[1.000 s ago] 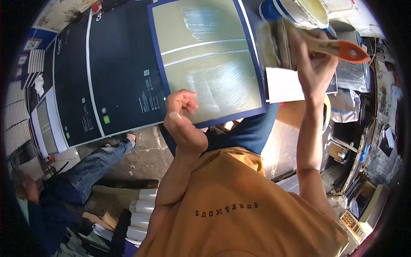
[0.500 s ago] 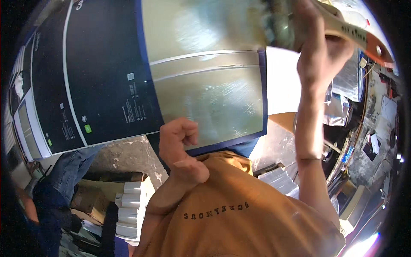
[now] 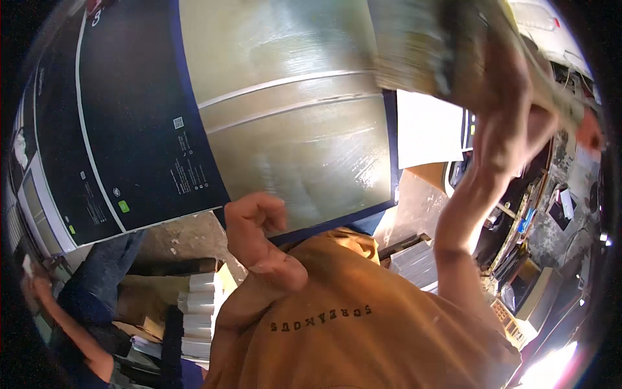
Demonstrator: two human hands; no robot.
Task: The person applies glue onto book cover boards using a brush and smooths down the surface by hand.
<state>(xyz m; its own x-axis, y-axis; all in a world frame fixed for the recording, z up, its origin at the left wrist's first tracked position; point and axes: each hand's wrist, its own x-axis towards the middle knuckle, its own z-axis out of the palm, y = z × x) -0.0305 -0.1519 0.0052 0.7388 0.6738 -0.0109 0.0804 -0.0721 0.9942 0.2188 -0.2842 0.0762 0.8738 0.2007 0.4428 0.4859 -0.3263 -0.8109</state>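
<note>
My right hand [image 3: 508, 107] is closed round the handle of a wide flat brush [image 3: 411, 48], blurred by motion at the upper right. Its pale handle ends in orange, and its broad bristle end lies over the right edge of a tan panel [image 3: 298, 155]. This panel looks wet and streaky, with a dark blue border and two pale lines across it. By the panel's near left corner, my left hand [image 3: 259, 240] is loosely curled, with nothing visible in it.
Dark printed sheets [image 3: 142, 97] lie to the left. A white sheet [image 3: 427, 129] sits right of the panel. Below are stacks of white paper blocks [image 3: 197, 318] and a grey stack [image 3: 414, 266]. Another person's arm [image 3: 74, 330] shows at the lower left.
My right hand and the brush have moved down and slightly right. The panel and sheets appear shifted left in view. Another person's arm has come further in at the lower left.
</note>
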